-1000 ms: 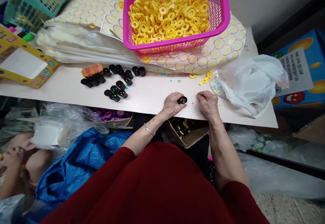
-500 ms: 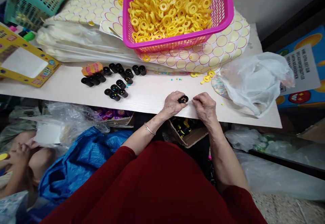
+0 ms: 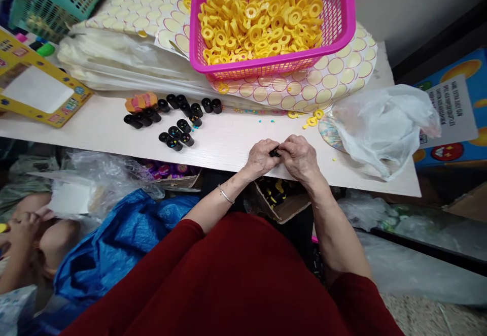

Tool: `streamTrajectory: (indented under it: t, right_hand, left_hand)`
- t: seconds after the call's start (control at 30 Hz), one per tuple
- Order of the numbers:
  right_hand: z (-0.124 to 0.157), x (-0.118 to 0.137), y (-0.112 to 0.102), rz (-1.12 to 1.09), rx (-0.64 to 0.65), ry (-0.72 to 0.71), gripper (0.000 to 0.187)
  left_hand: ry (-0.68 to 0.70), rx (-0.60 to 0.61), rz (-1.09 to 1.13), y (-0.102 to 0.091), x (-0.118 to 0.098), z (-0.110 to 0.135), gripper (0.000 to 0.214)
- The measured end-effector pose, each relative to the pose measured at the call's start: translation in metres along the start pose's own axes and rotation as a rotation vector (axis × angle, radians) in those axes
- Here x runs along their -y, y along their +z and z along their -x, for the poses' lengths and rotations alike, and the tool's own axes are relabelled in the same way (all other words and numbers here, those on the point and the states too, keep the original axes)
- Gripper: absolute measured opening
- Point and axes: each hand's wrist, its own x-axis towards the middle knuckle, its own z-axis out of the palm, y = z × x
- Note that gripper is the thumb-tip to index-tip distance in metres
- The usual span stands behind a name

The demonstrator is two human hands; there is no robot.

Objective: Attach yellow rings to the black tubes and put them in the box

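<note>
Near the table's front edge my left hand [image 3: 262,157] is closed around a small black cup [image 3: 274,152]. My right hand [image 3: 300,157] is at the cup's mouth, its fingertips pinched together; what they hold, if anything, is hidden. Several black cups [image 3: 174,144] stand to the left on the table, some with coloured beads inside. A few loose blue beads [image 3: 272,121] lie beyond my hands. Yellow ring-shaped pieces [image 3: 312,121] rest further back on the right.
A pink basket [image 3: 272,62] full of yellow ring pieces sits at the back on dotted wrapping. A white plastic bag [image 3: 384,128] lies on the right, a yellow box [image 3: 68,103] on the left. Below the edge is a carton [image 3: 283,213]. Another person's hand [image 3: 23,232] shows lower left.
My right hand has moved left to the mouth of the black cup, covering most of it. My left hand still holds the cup. The view has shifted slightly.
</note>
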Motion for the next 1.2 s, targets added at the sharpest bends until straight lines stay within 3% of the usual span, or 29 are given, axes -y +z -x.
streamTrajectory:
  t: [0.2,0.37,0.43,0.57,0.67,0.83,0.93,1.03,1.13,1.2]
  right_hand:
    - [-0.002,0.005,-0.001,-0.014,0.047,0.041,0.02]
    - [-0.006,-0.016,-0.004,-0.409,0.067,0.042,0.012]
    - [-0.012,-0.032,-0.005,-0.464,-0.004,0.118,0.011]
    - [-0.032,-0.058,-0.002,-0.121,-0.241,0.5,0.022]
    - [-0.047,-0.062,0.004,0.117,-0.203,0.698,0.038]
    - [-0.048,-0.056,0.007,0.264,-0.022,0.682,0.03]
    - [-0.036,-0.057,0.001,0.261,-0.004,0.596,0.031]
    - [-0.02,-0.056,-0.007,0.051,-0.123,0.571,0.026]
    - [-0.002,-0.046,-0.015,-0.466,-0.213,0.614,0.019]
    - [0.012,-0.033,-0.019,-0.837,-0.182,0.637,0.019]
  left_hand:
    - [0.007,-0.003,0.012,-0.003,-0.002,0.0,0.014]
    - [-0.027,-0.01,0.01,-0.004,-0.004,-0.002,0.018]
    - [-0.036,-0.015,0.003,-0.003,-0.003,-0.002,0.02]
    - [-0.04,-0.017,0.004,-0.002,0.0,-0.002,0.024]
    - [-0.03,-0.017,0.011,-0.001,0.002,-0.002,0.025]
    - [-0.027,-0.015,0.002,0.0,0.005,-0.002,0.028]
    - [-0.032,-0.012,0.021,0.0,0.006,-0.003,0.031]
    - [-0.038,-0.07,0.104,-0.002,0.005,-0.003,0.043]
    - [-0.059,-0.225,0.247,-0.008,-0.003,-0.003,0.054]
    - [-0.102,-0.317,0.366,-0.015,-0.012,-0.003,0.047]
